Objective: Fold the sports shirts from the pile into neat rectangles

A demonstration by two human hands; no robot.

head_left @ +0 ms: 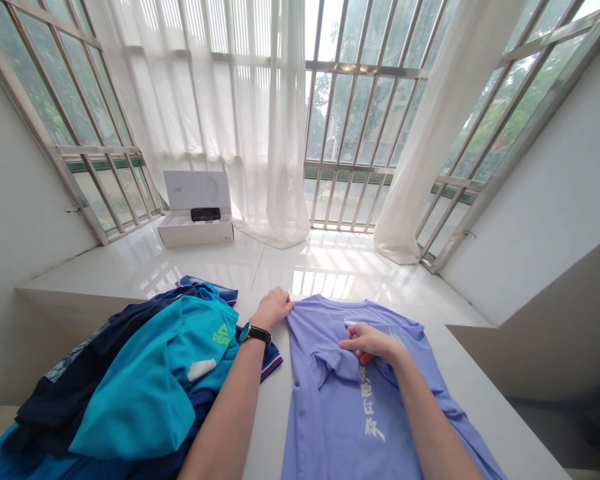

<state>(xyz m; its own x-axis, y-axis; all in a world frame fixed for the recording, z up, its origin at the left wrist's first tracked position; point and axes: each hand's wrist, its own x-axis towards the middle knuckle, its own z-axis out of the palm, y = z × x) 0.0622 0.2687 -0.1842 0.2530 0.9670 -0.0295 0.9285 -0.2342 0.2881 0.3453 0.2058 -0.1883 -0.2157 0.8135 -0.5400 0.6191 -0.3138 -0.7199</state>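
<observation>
A lavender T-shirt (325,413) with white printed characters lies spread on the white ledge, its collar toward the window. My left hand (273,309), with a dark-strapped watch on the wrist, pinches the shirt at its left shoulder edge. Over the chest, my right hand (373,341) is closed on a lifted fold of the same shirt, a sleeve by its look. The fold bunches below the fingers, and part of the print is hidden beneath it. To the left of my left forearm lies a heap of clothes with a turquoise shirt (145,380) on top.
An open white box (196,233) with a black device (205,214) stands at the back left of the ledge (265,267). Sheer white curtains (280,133) hang before barred windows. Dark navy clothing (55,407) lies in the heap at left.
</observation>
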